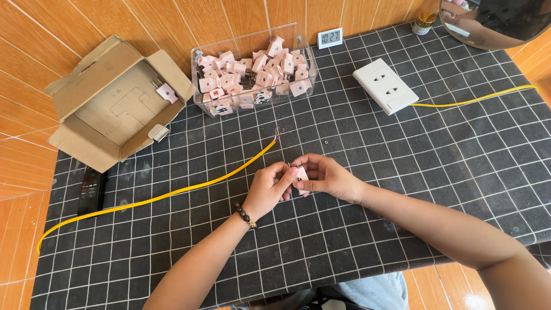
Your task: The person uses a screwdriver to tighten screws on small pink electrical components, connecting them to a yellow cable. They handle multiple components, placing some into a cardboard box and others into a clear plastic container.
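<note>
At the middle of the mat, the left hand and right hand pinched a small pink plug between closed fingertips, the yellow cable lying at ten o'clock.

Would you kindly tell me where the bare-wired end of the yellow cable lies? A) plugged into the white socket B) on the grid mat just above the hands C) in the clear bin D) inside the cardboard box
B: the yellow cable ends with bare wires on the grid mat, just above the left hand and right hand.
</note>
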